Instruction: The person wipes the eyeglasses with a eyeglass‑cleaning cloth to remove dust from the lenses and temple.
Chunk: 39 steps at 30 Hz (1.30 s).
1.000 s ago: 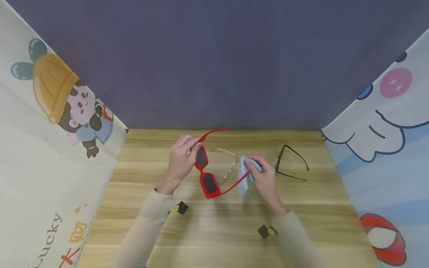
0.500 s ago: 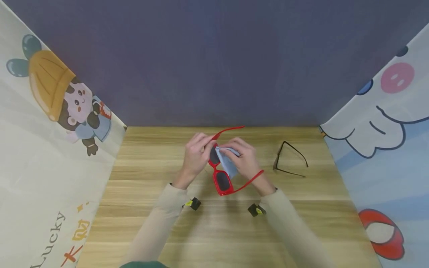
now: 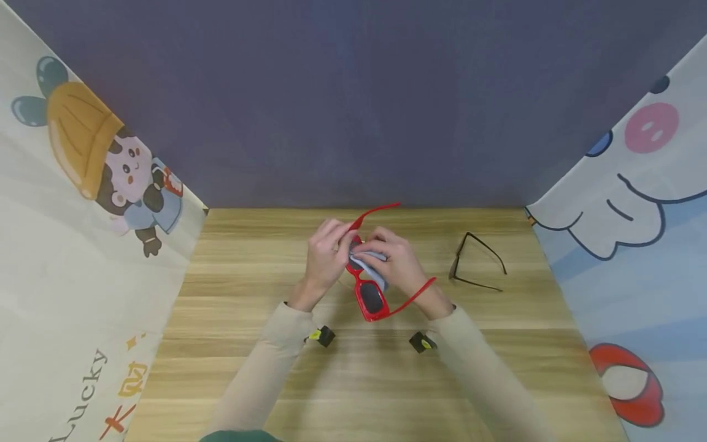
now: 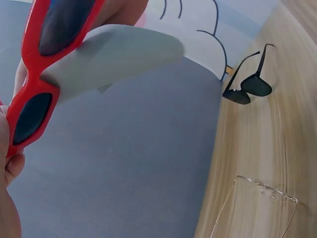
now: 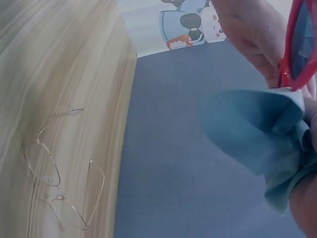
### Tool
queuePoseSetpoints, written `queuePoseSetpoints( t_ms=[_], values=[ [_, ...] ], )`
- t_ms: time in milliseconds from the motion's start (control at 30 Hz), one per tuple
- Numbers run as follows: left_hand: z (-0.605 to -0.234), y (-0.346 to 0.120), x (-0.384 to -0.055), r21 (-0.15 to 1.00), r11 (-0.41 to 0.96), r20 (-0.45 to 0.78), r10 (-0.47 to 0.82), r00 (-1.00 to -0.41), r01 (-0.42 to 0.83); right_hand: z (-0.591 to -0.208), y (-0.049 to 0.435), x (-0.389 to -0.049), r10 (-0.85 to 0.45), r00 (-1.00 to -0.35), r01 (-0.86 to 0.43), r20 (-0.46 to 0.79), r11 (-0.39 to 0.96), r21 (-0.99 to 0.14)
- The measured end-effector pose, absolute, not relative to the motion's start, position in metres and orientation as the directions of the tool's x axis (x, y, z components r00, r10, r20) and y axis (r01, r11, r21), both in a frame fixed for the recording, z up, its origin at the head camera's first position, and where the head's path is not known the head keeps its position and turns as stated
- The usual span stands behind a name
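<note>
Red-framed sunglasses (image 3: 371, 298) with dark lenses are held up off the table, temples spread. My left hand (image 3: 324, 253) grips them at the upper corner, by the hinge. In my right hand (image 3: 399, 260) a light blue cloth (image 3: 378, 277) is pinched and pressed against the upper lens; one red temple crosses in front of that wrist. The left wrist view shows the cloth (image 4: 114, 59) hanging behind the frame. Bunched folds of cloth (image 5: 257, 134) hide part of the right fingers in the right wrist view.
Black sunglasses (image 3: 457, 264) lie with temples unfolded on the wooden table (image 3: 232, 294), right of my hands. Thin gold wire-rimmed glasses (image 5: 57, 191) rest on the table under my hands, mostly hidden in the head view. A dark panel (image 3: 353, 110) stands behind the table.
The right hand has moved left with the cloth, from the sunglasses' right temple onto the upper lens. The left hand and sunglasses have shifted slightly right, now covering the gold glasses.
</note>
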State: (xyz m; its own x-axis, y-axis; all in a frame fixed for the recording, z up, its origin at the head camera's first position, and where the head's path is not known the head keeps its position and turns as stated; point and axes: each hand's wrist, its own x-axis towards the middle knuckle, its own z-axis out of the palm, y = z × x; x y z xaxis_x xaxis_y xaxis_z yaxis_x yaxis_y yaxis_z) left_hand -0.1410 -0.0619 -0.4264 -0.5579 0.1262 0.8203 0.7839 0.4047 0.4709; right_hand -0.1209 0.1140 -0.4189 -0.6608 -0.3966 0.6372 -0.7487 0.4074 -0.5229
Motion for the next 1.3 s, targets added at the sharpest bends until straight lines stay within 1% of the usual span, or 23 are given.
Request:
queuePoseSetpoints(
  t_ms=[233,367,500,667,867,1000,1133,1300],
  values=[
    [-0.429,-0.062,-0.141,0.477,0.401,0.811,0.142,-0.568,0.782,-0.422,0.123,-0.119,-0.463,-0.625,-0.779,0.629,0.327,-0.535],
    [-0.429,-0.062,-0.139,0.486,0.4,0.803,0.146,-0.578,0.777,-0.422,0.123,-0.119,-0.473,-0.614,-0.788,0.632,0.32,-0.527],
    [-0.428,-0.062,-0.139,0.489,0.402,0.802,0.14,-0.58,0.774,-0.422,0.12,-0.12,-0.443,-0.636,-0.772,0.633,0.362,-0.522],
    [-0.429,-0.061,-0.139,0.479,0.403,0.804,0.153,-0.574,0.779,-0.425,0.116,-0.124,-0.368,-0.674,-0.737,0.641,0.392,-0.55],
    [-0.43,-0.06,-0.139,0.492,0.395,0.8,0.146,-0.582,0.776,-0.427,0.114,-0.127,-0.344,-0.669,-0.741,0.659,0.375,-0.557],
    [-0.431,-0.061,-0.139,0.496,0.402,0.796,0.145,-0.588,0.77,-0.428,0.118,-0.126,-0.391,-0.665,-0.747,0.637,0.357,-0.561],
    [-0.432,-0.063,-0.14,0.494,0.416,0.794,0.141,-0.591,0.763,-0.429,0.124,-0.124,-0.462,-0.64,-0.765,0.614,0.307,-0.567],
    [-0.431,-0.062,-0.14,0.491,0.407,0.794,0.155,-0.588,0.77,-0.429,0.128,-0.125,-0.497,-0.616,-0.778,0.611,0.264,-0.569]
  ],
)
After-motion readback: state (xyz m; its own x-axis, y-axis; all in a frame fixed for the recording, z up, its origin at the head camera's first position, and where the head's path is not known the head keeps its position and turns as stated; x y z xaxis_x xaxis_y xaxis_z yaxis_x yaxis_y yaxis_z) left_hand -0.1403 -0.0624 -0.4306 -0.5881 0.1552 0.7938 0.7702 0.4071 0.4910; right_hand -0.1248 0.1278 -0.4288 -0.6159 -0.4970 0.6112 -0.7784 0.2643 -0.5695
